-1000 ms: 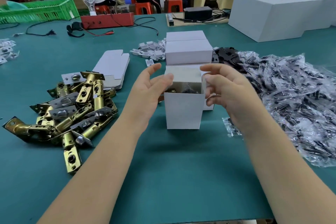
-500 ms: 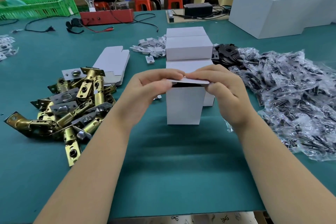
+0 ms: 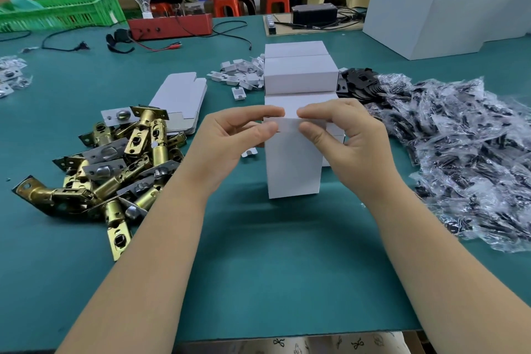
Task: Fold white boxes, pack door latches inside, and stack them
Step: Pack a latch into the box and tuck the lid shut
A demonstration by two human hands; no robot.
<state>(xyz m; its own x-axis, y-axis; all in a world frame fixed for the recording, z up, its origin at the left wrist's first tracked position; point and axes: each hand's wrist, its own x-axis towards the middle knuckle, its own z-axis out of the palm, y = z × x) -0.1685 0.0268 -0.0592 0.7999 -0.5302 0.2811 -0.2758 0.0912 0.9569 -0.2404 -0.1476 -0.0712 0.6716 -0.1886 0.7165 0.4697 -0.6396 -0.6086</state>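
Note:
A small white box (image 3: 293, 167) stands upright on the green table (image 3: 258, 267) in front of me. My left hand (image 3: 230, 144) and my right hand (image 3: 344, 141) both pinch its top flap, thumbs in front and fingers over the top, folding the flap down. Its contents are hidden. Behind it lie closed white boxes (image 3: 300, 77) in a row and stack. A pile of brass door latches (image 3: 115, 161) lies to the left. Flat unfolded box blanks (image 3: 181, 100) sit behind the latches.
A heap of clear plastic bags with black parts (image 3: 459, 152) fills the right side. Small white card inserts (image 3: 241, 75) and black plates (image 3: 356, 83) lie beside the stack. Big white cartons (image 3: 436, 14), a red device (image 3: 172, 26) and a green crate (image 3: 63, 11) stand at the back.
The box top was open a second ago with my hands at its sides. Both hands have brought the lid flap over and now press its front tab down.

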